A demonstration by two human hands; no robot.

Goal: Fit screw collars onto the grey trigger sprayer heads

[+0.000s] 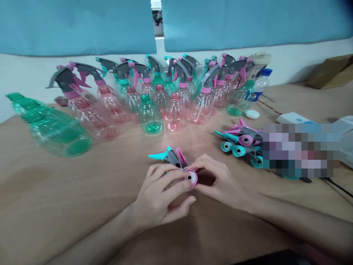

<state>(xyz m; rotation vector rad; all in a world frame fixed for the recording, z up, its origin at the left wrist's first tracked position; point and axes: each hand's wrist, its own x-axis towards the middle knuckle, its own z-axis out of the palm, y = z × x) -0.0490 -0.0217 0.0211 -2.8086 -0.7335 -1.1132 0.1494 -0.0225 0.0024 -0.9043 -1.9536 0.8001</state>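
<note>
A trigger spray head with a pink collar point(194, 177) and pink trigger lies between my hands, low over the table, its white-lined underside facing me. My right hand point(217, 178) pinches the collar's right side between fingers and thumb. From the left, my left hand point(162, 189) curls over the same head, fingertips at the white liner and thumb lower and apart. A second spray head with a teal trigger point(158, 156) sticks out beyond my left fingers; its lower part is hidden, so whether I hold it I cannot tell.
Pink and green bottles, several topped with spray heads, stand in rows behind, including an open green bottle point(150, 116). Green bottles point(59, 130) lie at left. A pile of spray heads point(242, 141) is at right, near a white oval object point(252, 114) and a blurred patch.
</note>
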